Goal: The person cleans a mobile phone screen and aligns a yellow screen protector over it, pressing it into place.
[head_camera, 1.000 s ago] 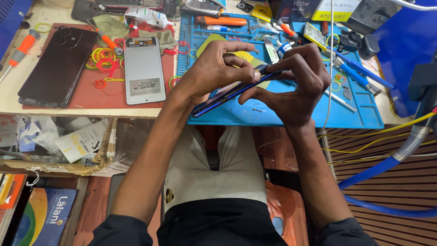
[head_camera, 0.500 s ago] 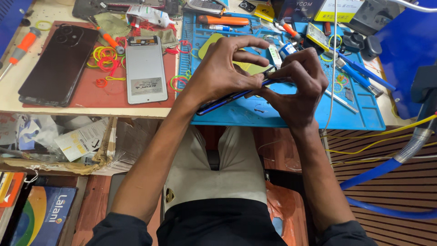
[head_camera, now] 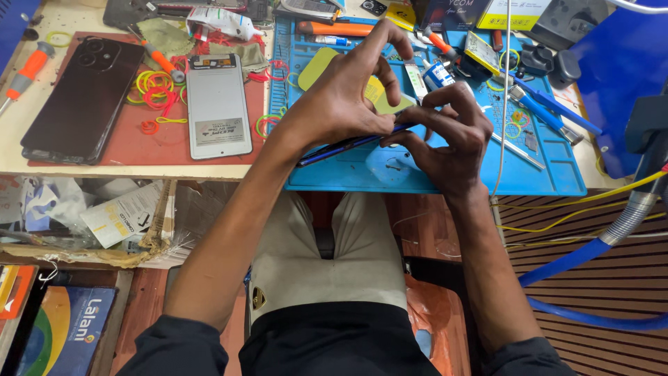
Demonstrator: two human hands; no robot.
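Both hands (head_camera: 396, 118) pinch thin blue phone frame (head_camera: 348, 145).

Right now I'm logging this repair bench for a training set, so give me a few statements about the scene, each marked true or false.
1. Both hands hold a thin dark phone edge-on over the blue mat. True: the left hand and right hand pinch the phone above the blue mat.
2. A white phone panel lies on the red mat. True: the panel rests on the red mat.
3. The black phone lies on the blue mat. False: the black phone lies at the red mat's left edge.
4. The rubber bands are all green. False: the rubber bands are yellow, red and orange too.
5. The right hand holds a screwdriver. False: it grips the phone only.
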